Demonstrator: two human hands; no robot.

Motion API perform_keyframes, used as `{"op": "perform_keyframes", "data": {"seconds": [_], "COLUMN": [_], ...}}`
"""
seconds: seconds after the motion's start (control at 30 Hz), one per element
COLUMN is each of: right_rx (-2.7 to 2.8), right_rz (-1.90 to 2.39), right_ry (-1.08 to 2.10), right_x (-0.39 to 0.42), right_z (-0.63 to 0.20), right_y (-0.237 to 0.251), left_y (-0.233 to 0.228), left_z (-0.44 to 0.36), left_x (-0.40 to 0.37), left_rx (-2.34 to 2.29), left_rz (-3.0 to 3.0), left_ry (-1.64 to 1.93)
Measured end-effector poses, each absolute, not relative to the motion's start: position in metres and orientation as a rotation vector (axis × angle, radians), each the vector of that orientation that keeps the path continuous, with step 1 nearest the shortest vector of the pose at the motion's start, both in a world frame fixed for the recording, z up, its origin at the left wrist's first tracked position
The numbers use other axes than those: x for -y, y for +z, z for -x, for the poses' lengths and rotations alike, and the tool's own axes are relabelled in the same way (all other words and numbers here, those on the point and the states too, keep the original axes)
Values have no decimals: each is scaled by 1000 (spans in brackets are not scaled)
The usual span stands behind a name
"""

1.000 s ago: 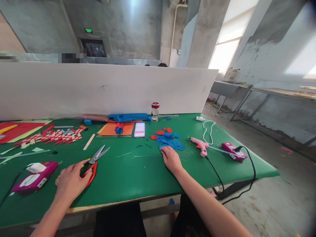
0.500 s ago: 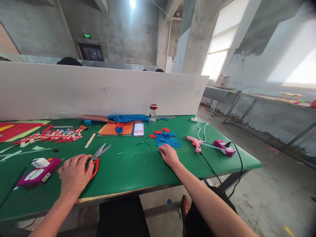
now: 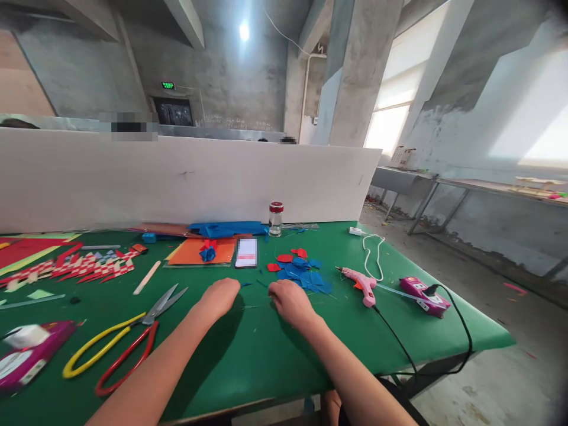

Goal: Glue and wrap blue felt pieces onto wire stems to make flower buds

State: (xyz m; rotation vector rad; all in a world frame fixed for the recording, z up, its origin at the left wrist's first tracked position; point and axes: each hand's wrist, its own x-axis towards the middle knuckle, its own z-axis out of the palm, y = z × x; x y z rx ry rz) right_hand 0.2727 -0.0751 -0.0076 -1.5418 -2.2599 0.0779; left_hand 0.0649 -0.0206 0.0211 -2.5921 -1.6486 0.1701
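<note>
My left hand is over the middle of the green table, its fingers curled down and mostly hidden. My right hand faces it from the right, fingers bent together beside the blue petal-shaped pieces. Any thin item in either hand is too small to make out; a faint thin line shows on the table between them. Scissors with one yellow and one red handle lie spread to the left of my left arm. Several red petal pieces lie behind the blue ones.
A pink glue gun lies at right, corded, near a purple power strip. Another power strip is at left. Behind are a phone, an orange sheet, a red-lidded jar and a white board.
My left hand has let go of the scissors and moved right, close to my right hand. The scissors stay on the table. My right hand has shifted slightly left. The camera view has moved too.
</note>
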Motion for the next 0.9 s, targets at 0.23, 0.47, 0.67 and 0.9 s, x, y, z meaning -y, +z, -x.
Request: {"op": "perform_keyframes", "data": {"seconds": [0.23, 0.47, 0.67, 0.9], "right_rx": [2394, 2439, 2374, 1871], "right_rz": [1584, 1572, 1608, 1776], "right_ry": [40, 11, 43, 53], "right_x": [72, 76, 81, 63], "right_z": [-270, -281, -281, -351], "right_y": [-20, -17, 7, 25], "left_y": [21, 32, 23, 1], "left_z": [-60, -76, -84, -84], "left_x": [5, 8, 17, -1], "left_rx": [1651, 1554, 1569, 1541], "left_rz": [2625, 2529, 2558, 2495], "left_ry": [264, -1, -209, -411]}}
